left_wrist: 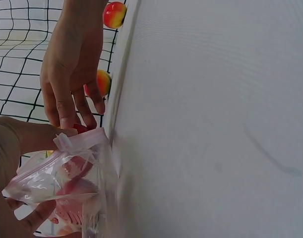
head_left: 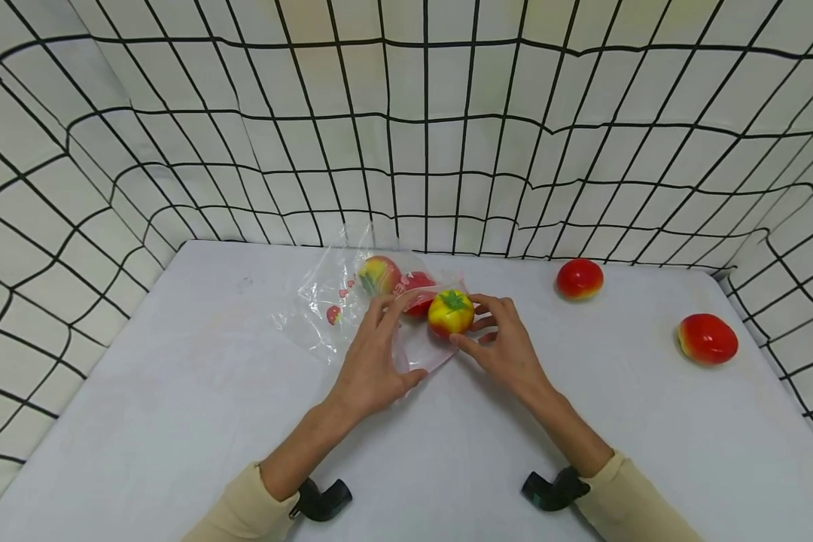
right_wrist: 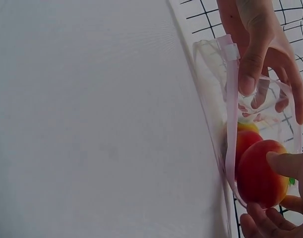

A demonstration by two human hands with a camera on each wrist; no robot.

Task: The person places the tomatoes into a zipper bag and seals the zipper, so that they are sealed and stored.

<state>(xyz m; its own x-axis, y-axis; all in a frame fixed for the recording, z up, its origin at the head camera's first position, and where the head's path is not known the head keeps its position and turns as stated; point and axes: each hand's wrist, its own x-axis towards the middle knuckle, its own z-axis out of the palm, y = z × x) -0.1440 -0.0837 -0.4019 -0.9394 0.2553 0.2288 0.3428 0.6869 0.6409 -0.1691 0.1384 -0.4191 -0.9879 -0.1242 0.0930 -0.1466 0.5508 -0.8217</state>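
A clear plastic zip bag (head_left: 315, 335) with a pink zip strip lies at the middle back of the table. My left hand (head_left: 371, 373) grips its mouth, the thumb at the pink strip (right_wrist: 231, 109) in the right wrist view. Inside lie a yellow-pink toy fruit (head_left: 378, 275) and a red one (head_left: 416, 281). My right hand (head_left: 508, 350) holds a red-and-yellow toy fruit (head_left: 451, 312) with a green leafy top, thumb and fingers around its side, at the bag's opening. In the left wrist view the bag (left_wrist: 72, 193) partly hides that fruit.
Two more red toy fruits lie to the right on the white table (head_left: 176, 421): one near the back edge (head_left: 580, 279), one nearer the right edge (head_left: 707, 339). Black netting (head_left: 427, 120) rises behind the table and along both sides.
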